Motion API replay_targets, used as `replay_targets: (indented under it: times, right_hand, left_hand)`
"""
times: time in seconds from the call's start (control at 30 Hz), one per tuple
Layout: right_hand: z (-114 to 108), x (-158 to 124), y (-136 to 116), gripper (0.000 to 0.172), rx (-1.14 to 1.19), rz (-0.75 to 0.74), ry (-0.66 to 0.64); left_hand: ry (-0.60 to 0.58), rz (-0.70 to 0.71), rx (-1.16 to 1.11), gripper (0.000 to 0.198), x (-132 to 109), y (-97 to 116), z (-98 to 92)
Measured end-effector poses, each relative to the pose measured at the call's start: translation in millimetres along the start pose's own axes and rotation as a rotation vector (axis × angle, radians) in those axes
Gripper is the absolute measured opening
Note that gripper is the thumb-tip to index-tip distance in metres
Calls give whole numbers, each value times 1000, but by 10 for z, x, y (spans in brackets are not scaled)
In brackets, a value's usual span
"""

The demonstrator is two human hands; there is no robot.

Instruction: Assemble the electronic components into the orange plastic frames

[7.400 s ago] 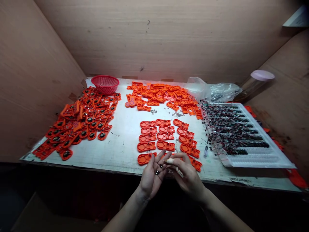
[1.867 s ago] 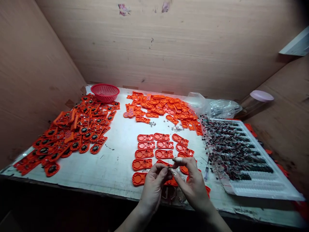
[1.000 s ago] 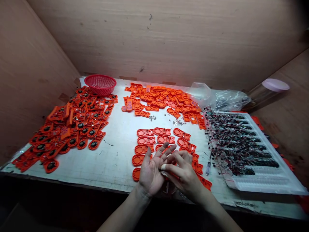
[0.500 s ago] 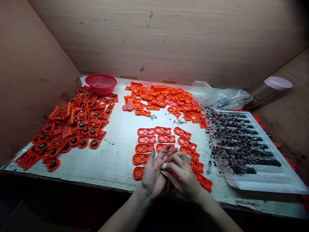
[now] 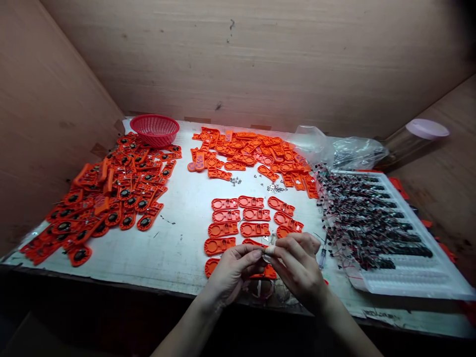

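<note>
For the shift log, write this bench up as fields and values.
Hands: left hand and right hand, fingertips close together; anything held too small to tell
Nearest: flat orange plastic shells in rows
Left side: heaped orange shells with round black discs, round red mesh plastic basket
Right side: white plastic tray of small dark wired parts
Back: piled orange shells

Assembly workshop, workbench (image 5: 189, 208), orange casings (image 5: 255, 229) in rows, 1 tray (image 5: 416, 270) of wired parts (image 5: 364, 213), screwdriver (image 5: 322, 259)
</note>
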State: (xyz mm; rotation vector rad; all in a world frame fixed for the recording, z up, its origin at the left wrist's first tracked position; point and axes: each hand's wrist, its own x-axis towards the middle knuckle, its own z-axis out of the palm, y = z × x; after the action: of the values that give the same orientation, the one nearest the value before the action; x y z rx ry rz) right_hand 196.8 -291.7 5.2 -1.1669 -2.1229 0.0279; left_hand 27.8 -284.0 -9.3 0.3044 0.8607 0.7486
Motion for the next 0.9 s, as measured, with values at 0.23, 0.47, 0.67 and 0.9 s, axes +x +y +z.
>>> replay_targets:
  times: [0.23, 0.47, 0.67, 0.9]
  right_hand:
    - [49, -36, 21, 15, -73, -25, -53]
    - [55, -5, 5, 9, 127, 41, -2]
    - [83, -24, 95, 10, 388, 133, -85]
    - [127, -40, -11, 13, 97, 3, 17]
  left_hand:
    - [3, 47, 19, 27, 65, -14, 5]
    - [-96, -92, -55, 29, 84, 34, -70]
    - [-105, -82, -88, 26, 83, -33, -73]
    - [-9, 49, -23, 28, 63, -84, -61]
